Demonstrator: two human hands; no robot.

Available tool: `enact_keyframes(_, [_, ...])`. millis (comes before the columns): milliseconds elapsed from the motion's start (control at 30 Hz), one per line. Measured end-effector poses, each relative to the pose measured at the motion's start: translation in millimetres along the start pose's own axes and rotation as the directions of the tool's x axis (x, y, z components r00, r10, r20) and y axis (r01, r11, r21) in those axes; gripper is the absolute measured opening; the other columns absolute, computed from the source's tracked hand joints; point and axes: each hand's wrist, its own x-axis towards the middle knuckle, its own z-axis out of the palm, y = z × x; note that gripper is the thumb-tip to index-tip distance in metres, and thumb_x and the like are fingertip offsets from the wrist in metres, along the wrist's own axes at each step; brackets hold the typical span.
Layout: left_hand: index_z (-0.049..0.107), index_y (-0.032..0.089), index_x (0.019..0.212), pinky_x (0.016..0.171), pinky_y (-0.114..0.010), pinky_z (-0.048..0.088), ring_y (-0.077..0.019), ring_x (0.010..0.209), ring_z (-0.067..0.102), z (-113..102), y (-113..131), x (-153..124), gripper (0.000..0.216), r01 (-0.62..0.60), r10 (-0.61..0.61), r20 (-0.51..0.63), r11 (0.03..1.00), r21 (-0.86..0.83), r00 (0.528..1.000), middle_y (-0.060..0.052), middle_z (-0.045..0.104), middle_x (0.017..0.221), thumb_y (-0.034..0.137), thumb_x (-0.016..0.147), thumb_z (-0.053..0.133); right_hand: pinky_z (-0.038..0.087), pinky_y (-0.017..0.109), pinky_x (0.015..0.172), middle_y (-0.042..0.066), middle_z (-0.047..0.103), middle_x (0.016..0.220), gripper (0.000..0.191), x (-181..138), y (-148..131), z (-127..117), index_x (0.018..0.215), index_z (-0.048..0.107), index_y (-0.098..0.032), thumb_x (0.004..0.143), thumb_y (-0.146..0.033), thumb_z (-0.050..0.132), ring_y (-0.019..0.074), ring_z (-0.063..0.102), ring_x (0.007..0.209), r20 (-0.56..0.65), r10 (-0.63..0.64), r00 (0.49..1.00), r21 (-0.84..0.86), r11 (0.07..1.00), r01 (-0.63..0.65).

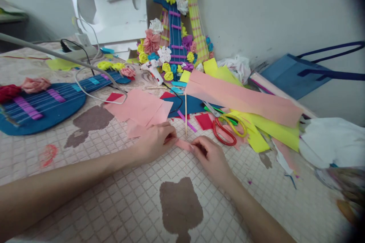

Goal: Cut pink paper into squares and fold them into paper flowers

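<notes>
A narrow strip of pink paper [184, 144] is stretched between my two hands, low over the tabletop. My left hand [156, 140] pinches its left end, fingers closed. At the other end, my right hand [209, 155] grips the strip between thumb and fingers. Just beyond the strip lies a thin wooden stick [186, 115]. Several pink paper squares [139, 108] lie in a loose pile past my left hand. Scissors with red and yellow handles [225, 133] rest beyond my right hand, beside a red paper square [204, 121].
A blue guitar-shaped craft [57, 110] with paper flowers lies at left, a white cable [65, 60] crossing above it. A glue gun [152, 69] stands near flower-covered guitar crafts [176, 34] at the wall. Pink sheet [242, 97], yellow sheets [256, 136] and a blue bag [295, 74] are at right.
</notes>
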Motion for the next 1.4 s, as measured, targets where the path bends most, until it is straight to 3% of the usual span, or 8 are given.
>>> enact_keyframes(167, [0.059, 0.015, 0.076, 0.058, -0.024, 0.038, -0.0125, 0.067, 0.052, -2, 1, 1, 0.013, -0.015, 0.015, 0.012, 1.0, -0.023, 1.0, -0.002, 0.056, 0.077, 0.019, 0.084, 0.05, 0.042, 0.027, 0.067, 0.0, 0.06, 0.079, 0.011, 1, 1, -2, 0.08, 0.057, -0.021, 0.085, -0.013, 0.051, 0.0154, 0.056, 0.076, 0.042, -0.023, 0.999, 0.033, 0.999, 0.022])
enact_keyframes(600, [0.057, 0.016, 0.077, 0.059, -0.024, 0.04, -0.0128, 0.069, 0.054, 4, -2, 3, 0.01, -0.026, 0.028, -0.012, 0.993, 0.119, 1.0, -0.002, 0.056, 0.081, 0.016, 0.082, 0.049, 0.041, 0.027, 0.06, 0.0, 0.059, 0.073, 0.011, 5, 4, 3, 0.074, 0.052, -0.021, 0.084, -0.018, 0.05, 0.0159, 0.055, 0.069, -0.044, -0.024, 0.999, -0.113, 0.993, 0.018])
enact_keyframes(867, [0.055, 0.016, 0.081, 0.058, -0.025, 0.041, -0.0132, 0.068, 0.055, 5, 2, 3, 0.009, -0.021, 0.025, -0.018, 0.98, 0.199, 1.0, -0.003, 0.055, 0.086, 0.017, 0.084, 0.047, 0.043, 0.029, 0.062, 0.001, 0.057, 0.079, 0.005, 5, 7, 7, 0.08, 0.05, -0.021, 0.082, -0.017, 0.053, 0.0164, 0.056, 0.07, -0.066, -0.011, 0.998, -0.172, 0.985, -0.001])
enact_keyframes(1200, [0.056, 0.017, 0.085, 0.059, -0.023, 0.046, -0.0106, 0.067, 0.057, 4, -3, 2, 0.007, -0.003, 0.003, -0.042, 1.0, 0.023, 0.999, -0.003, 0.057, 0.091, 0.013, 0.08, 0.052, 0.044, 0.03, 0.064, 0.001, 0.054, 0.079, 0.008, 8, 6, 1, 0.077, 0.048, -0.022, 0.082, -0.016, 0.05, 0.0162, 0.055, 0.072, -0.017, -0.052, 0.999, -0.154, 0.987, 0.049])
enact_keyframes(1300, [0.056, 0.017, 0.095, 0.06, -0.023, 0.048, -0.0114, 0.071, 0.059, -1, -5, 0, 0.017, -0.017, 0.012, -0.035, 0.99, -0.138, 0.999, -0.004, 0.059, 0.098, 0.017, 0.078, 0.057, 0.043, 0.028, 0.063, 0.0, 0.056, 0.078, 0.008, 5, 3, -2, 0.08, 0.049, -0.022, 0.085, -0.016, 0.05, 0.016, 0.055, 0.073, -0.031, -0.089, 0.996, -0.101, 0.991, 0.086])
enact_keyframes(1400, [0.056, 0.018, 0.104, 0.069, -0.027, 0.051, -0.0157, 0.086, 0.06, -8, -4, -4, 0.034, -0.052, 0.055, 0.003, 0.966, -0.254, 0.999, -0.005, 0.061, 0.103, 0.027, 0.074, 0.067, 0.042, 0.029, 0.066, 0.001, 0.056, 0.076, 0.008, 2, -4, -5, 0.082, 0.05, -0.022, 0.088, -0.017, 0.049, 0.0165, 0.053, 0.074, -0.073, -0.21, 0.975, -0.118, 0.973, 0.201])
